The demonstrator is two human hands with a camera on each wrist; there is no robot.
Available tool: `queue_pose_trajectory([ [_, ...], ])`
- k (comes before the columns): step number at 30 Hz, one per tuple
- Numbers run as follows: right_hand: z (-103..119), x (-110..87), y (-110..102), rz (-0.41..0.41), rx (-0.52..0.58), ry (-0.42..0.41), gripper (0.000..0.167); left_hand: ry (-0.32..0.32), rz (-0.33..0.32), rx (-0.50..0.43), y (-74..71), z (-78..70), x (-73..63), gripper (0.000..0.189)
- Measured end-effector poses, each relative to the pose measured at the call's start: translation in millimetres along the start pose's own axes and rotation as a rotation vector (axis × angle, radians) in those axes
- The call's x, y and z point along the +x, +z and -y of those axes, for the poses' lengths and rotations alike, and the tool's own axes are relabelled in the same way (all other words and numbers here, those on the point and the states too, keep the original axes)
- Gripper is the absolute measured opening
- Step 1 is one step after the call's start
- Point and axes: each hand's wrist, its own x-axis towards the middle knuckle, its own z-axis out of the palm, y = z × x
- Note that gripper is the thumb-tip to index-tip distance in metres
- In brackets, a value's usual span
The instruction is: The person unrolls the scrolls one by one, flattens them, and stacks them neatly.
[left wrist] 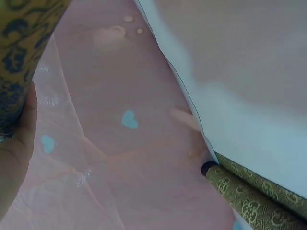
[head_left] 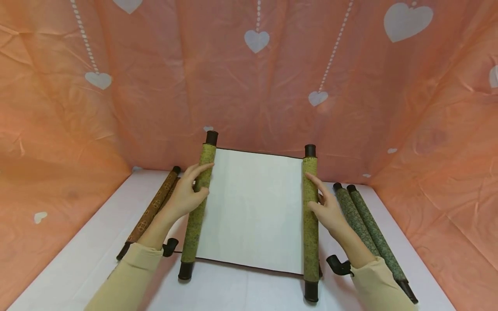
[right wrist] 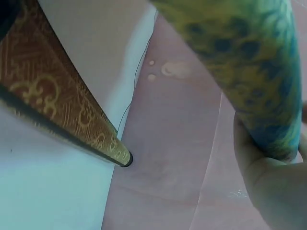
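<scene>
A yellow-green scroll with black end knobs is held up, tilted, in the head view, its white sheet [head_left: 253, 211] spread between two rolls. My left hand [head_left: 186, 194] grips the left roll [head_left: 192, 237], thumb and fingers on either side. The right roll [head_left: 311, 242] is gripped by my right hand [head_left: 328, 211] in the same way. Dark blue patterning shows on the left roll [left wrist: 19, 57] and right roll [right wrist: 244, 62] in the wrist views. Behind the held scroll, a brown scroll [head_left: 149, 211] with gold flowers lies on the table, mostly hidden.
A dark green scroll [head_left: 373, 229], rolled from both ends, lies on the right of the white table [head_left: 241, 293]. Pink-orange cloth [head_left: 241, 86] with white hearts hangs behind and at both sides. Black wrist camera mounts [head_left: 339, 265] sit at both wrists.
</scene>
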Motion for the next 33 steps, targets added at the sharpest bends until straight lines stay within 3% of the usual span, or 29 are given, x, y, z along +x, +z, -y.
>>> queue_pose_trajectory([
  [4,1,0.8,-4,0.001,0.015,0.019,0.084,-0.01,-0.005,0.026,-1.2,0.3,-0.5,0.068],
  [7,-1,1.9,-4,0.006,-0.041,-0.004,0.08,-0.001,-0.029,0.054,-0.2,0.7,-1.0,0.065],
  [13,-5,1.9,-3,0.004,-0.147,-0.037,0.094,0.05,-0.076,0.094,-0.7,1.9,-2.6,0.069],
  [17,-5,0.3,-8,0.0,-0.16,-0.036,0.096,0.082,-0.081,0.103,-5.2,1.7,-3.6,0.069],
  [33,-6,-6.9,-28,0.041,-0.154,-0.006,0.09,0.067,-0.067,0.153,-17.8,13.1,-5.9,0.065],
])
